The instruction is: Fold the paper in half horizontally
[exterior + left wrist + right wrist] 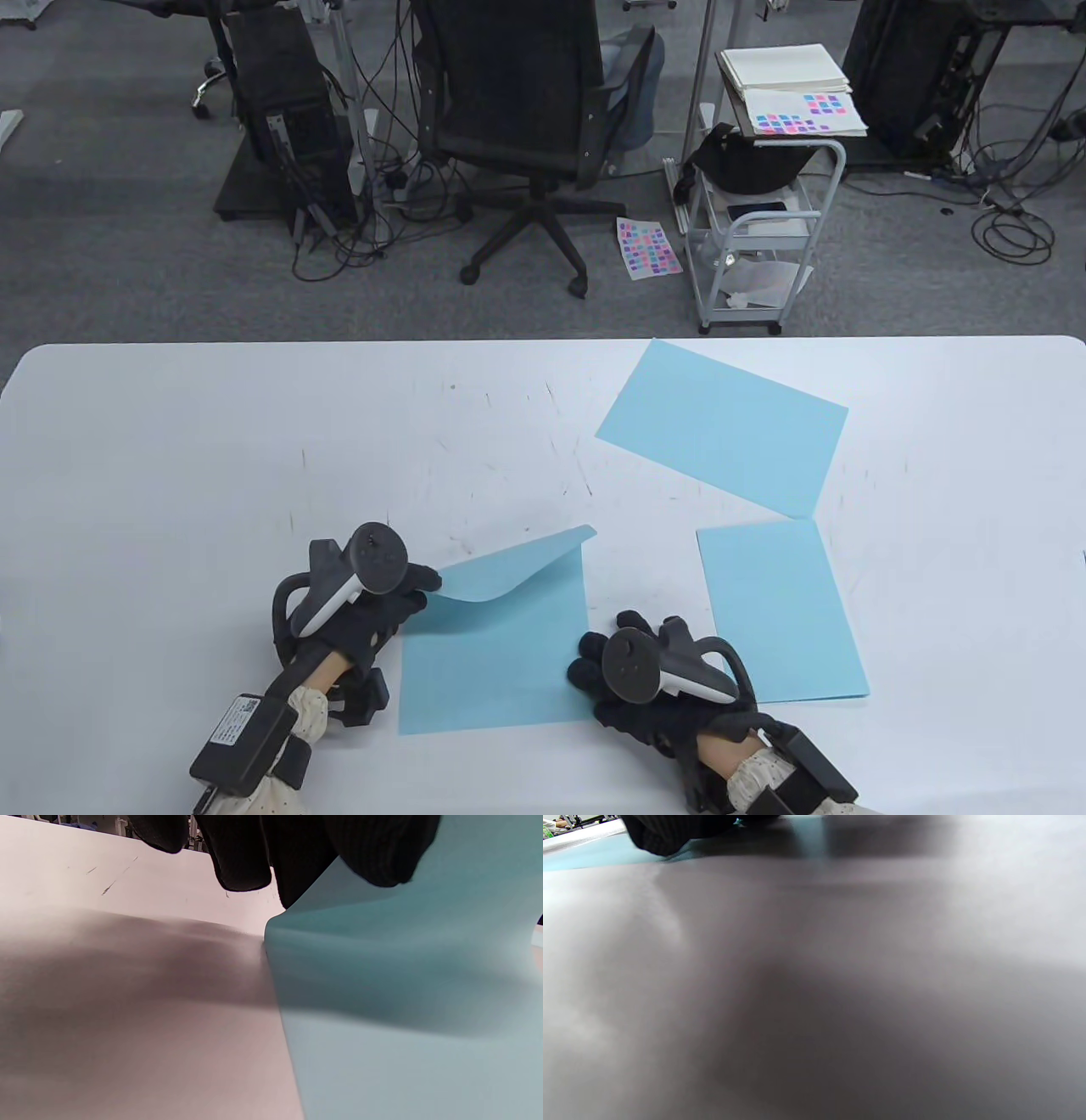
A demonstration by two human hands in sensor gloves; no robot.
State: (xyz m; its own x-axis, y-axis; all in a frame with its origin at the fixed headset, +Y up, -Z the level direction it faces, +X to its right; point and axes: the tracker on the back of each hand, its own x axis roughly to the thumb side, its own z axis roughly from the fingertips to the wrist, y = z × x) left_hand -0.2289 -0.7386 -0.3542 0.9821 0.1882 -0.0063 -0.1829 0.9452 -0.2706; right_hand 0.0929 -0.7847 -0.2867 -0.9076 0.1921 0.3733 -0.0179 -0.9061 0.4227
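A light blue paper sheet (496,671) lies near the table's front edge, between my hands. My left hand (407,590) pinches its far left corner and has lifted that far edge, which curls over toward the front. In the left wrist view my gloved fingertips (373,853) grip the raised paper (407,993). My right hand (594,671) rests flat on the sheet's near right corner and presses it to the table. In the right wrist view only a dark fingertip (657,836) and a strip of blue paper (594,855) show.
Two more blue sheets lie on the white table (170,475): one tilted at the back right (721,429), one flat to the right of my right hand (780,611). Beyond the far table edge stand an office chair (534,110) and a white cart (764,229).
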